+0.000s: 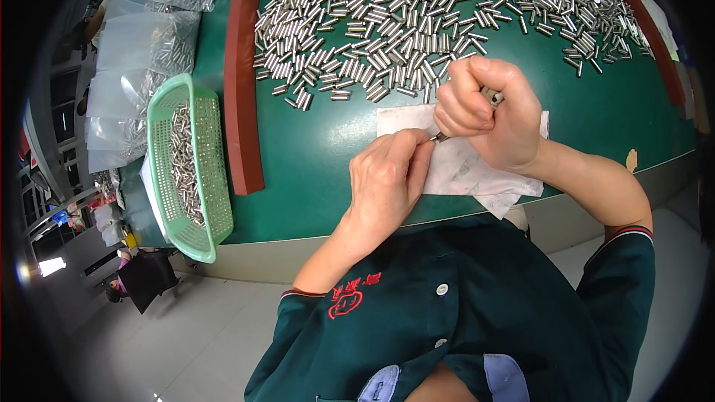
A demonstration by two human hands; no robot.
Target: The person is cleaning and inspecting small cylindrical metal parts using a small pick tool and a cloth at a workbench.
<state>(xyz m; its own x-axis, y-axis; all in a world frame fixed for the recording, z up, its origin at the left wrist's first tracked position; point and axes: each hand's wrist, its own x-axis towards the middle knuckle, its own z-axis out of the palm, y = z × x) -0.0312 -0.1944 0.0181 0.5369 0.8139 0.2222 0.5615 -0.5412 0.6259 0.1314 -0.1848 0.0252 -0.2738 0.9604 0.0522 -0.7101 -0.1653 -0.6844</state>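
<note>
Two hands nearly meet above the counter (313, 171): the left hand (386, 175) has its fingers pinched on a small metal pin (434, 138), and the right hand (488, 108) is curled into a fist around a slim tool (495, 95). The pin sits between the hands, over the left part of a smudged white cloth (465, 167). Whether the tool's tip touches it is hard to tell, since the fist covers most of the shaft. The likeliest trouble, I judge, is a slip: so little of the pin shows past the fingers that a sideways push could twist it loose, or send the tip into the left fingertips (they are bare, as is the whole hand). A dropped pin might roll off the cloth, whose loose corner hangs over the counter's front edge. Farther out, the loose pins (395, 15) lie spread just beyond the right fist, so a knuckle jerking forward could scatter the nearest ones. To the left, past the red-brown rail (242, 89), the green basket (212, 201) tilts in view and holds more pins; a hard elbow bump might upset it.
</note>
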